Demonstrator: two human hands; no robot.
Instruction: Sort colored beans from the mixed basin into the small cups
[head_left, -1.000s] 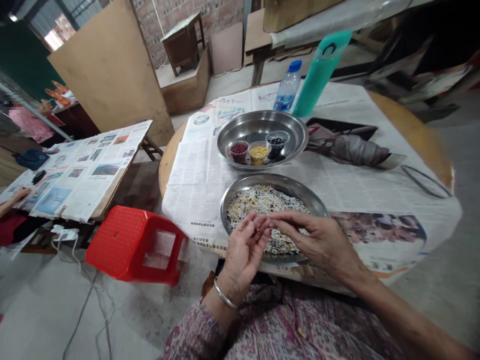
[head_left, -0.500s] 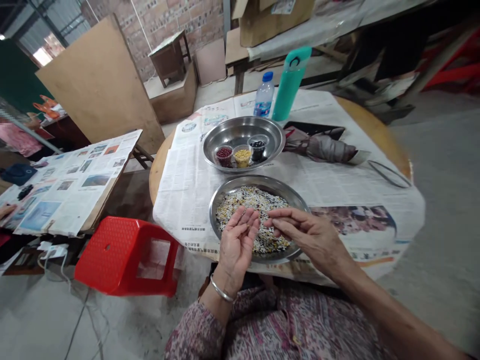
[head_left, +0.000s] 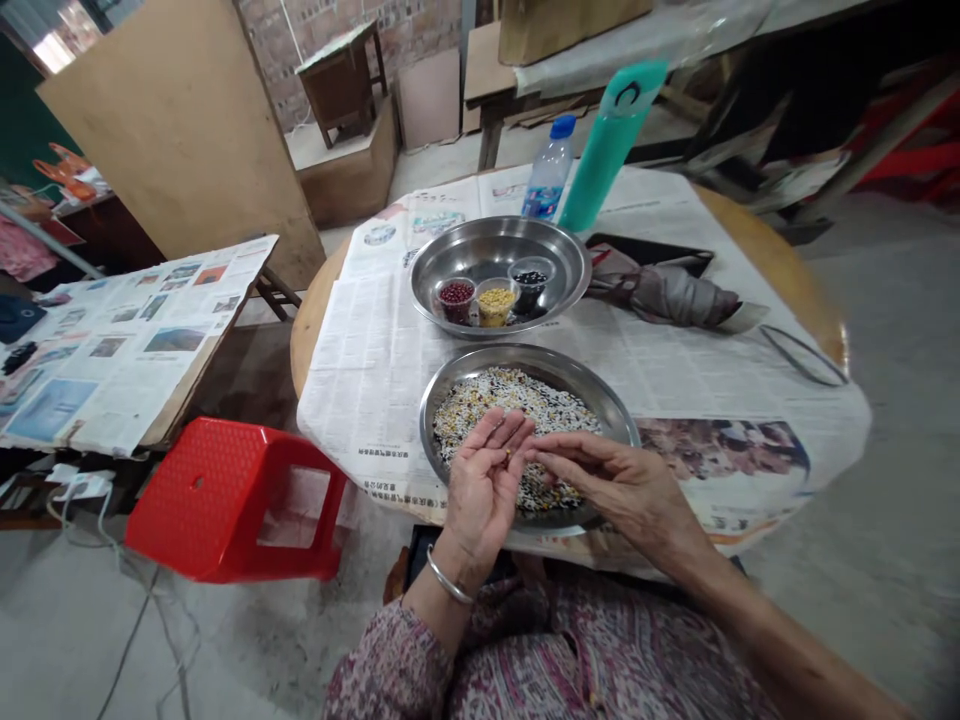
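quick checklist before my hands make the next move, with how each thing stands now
1. Left hand palm up over the near steel basin: ok.
2. Right hand at the left hand's fingers: ok.
3. A grain pinched in the right fingertips: cannot tell, too small.
4. Cups of red beans, yellow beans and black beans upright in the far steel basin: ok.
5. Blue cap on the water bottle: ok.

Muted, soft light glints on the far steel basin [head_left: 480, 250], while the right edge blurs.
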